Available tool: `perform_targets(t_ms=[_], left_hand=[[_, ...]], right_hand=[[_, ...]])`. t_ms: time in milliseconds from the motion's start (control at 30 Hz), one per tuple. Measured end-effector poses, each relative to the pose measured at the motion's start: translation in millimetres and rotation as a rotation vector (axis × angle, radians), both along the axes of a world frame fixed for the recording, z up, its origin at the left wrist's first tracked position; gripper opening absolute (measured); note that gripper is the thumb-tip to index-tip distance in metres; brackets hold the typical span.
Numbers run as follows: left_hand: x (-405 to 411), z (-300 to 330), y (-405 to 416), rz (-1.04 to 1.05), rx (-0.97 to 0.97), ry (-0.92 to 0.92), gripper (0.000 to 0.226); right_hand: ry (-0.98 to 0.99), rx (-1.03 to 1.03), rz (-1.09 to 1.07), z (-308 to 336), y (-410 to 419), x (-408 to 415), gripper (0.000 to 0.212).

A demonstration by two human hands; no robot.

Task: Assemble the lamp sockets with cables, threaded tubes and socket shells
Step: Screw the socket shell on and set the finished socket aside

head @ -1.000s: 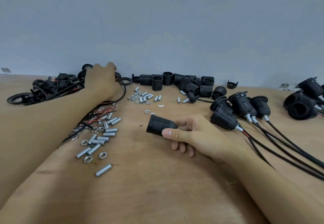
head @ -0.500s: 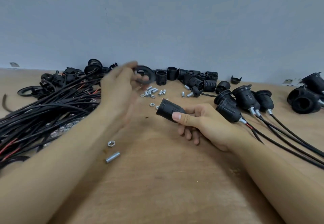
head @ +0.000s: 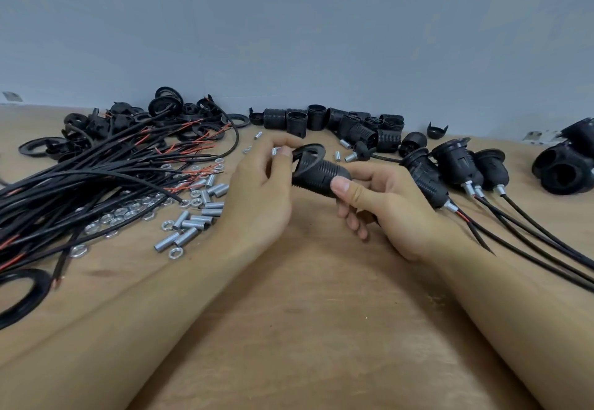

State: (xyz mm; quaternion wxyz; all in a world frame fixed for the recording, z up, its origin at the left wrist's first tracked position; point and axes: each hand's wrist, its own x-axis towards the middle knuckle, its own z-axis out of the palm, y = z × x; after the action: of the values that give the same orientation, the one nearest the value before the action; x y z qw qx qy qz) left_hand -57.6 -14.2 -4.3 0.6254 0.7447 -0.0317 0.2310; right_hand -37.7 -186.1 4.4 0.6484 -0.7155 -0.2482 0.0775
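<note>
My right hand (head: 382, 204) grips a black ribbed socket shell (head: 318, 175), held on its side above the wooden table (head: 305, 313). My left hand (head: 260, 191) pinches a black ring (head: 310, 151) at the shell's open left end. The ring sits tilted against that end. A bundle of black cables (head: 80, 184) with red wire ends lies to the left. Silver threaded tubes (head: 193, 220) and nuts are scattered beside it.
Several finished sockets with cables (head: 450, 168) lie to the right. Loose black shells (head: 347, 123) line the back wall. A pile of rings and caps (head: 128, 120) sits at the back left. More black sockets (head: 565, 165) rest at the far right.
My left hand brought a black ring from the back-left pile to the shell's open end. My right hand lifted and turned the shell toward it.
</note>
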Motion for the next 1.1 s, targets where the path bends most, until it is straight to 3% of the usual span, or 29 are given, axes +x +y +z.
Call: perform_targets(t_ms=[133,267,333,433,600,667,767,933,1100], left_hand=[[-1,-1,1,0.127,0.201,-0.078,0.024],[-5,-3,1,0.051,0.329,-0.184,0.026],[-5,-3,3,0.036,0.285,-0.150,0.037],[-5,-2,7,-0.016,0.211,-0.078,0.058],[-4,0,11,-0.134,0.135,-0.004,0.059],[-5,1,12,-0.162,0.146,-0.023,0.053],[-9,2,15,-0.237,0.189,-0.046,0.042],[-12,7,18,-0.485,0.081,-0.050,0.037],[-9,6,21,-0.563,-0.111,-0.073,0.045]], right_hand=[[-0.061,0.009,-0.020,2,-1,-1,0.011],[-0.143,-0.044,-0.056,3,-4,-1,0.017],[-0.264,-0.084,-0.086,3,-4,-3,0.020],[-0.483,-0.127,-0.091,5,-4,-4,0.041],[-0.758,-0.272,-0.165,7,-7,-4,0.048],[-0.745,-0.291,-0.177,9,-8,-5,0.043],[-0.592,-0.334,-0.216,10,-11,-3,0.019],[-0.395,-0.245,-0.188,10,-17,-1,0.012],[-0.331,-0.191,-0.157,8,-17,1,0.014]])
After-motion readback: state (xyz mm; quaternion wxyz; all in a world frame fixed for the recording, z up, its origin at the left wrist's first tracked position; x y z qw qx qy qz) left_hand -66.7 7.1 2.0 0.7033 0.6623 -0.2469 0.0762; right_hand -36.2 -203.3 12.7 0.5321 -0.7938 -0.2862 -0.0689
